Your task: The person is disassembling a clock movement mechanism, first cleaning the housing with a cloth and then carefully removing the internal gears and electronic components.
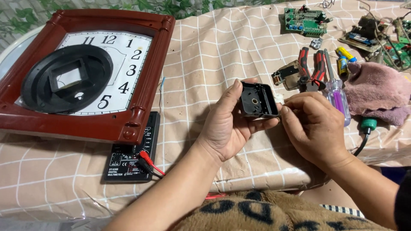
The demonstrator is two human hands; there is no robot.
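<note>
Holding a small black clock movement box (257, 100) above the checked surface (214, 55), our left hand (227, 124) had its grip clamped around it. Our right hand (312, 126) pinched together at the box's right edge, near red-handled pliers (310, 68) and the wall clock (83, 70).

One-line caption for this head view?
Left hand holds a small black clock movement box; right hand pinches its edge.

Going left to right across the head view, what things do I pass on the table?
Clock frame → multimeter → left hand holding black clock box → right hand → purple-handled screwdriver → pink cloth.
</note>
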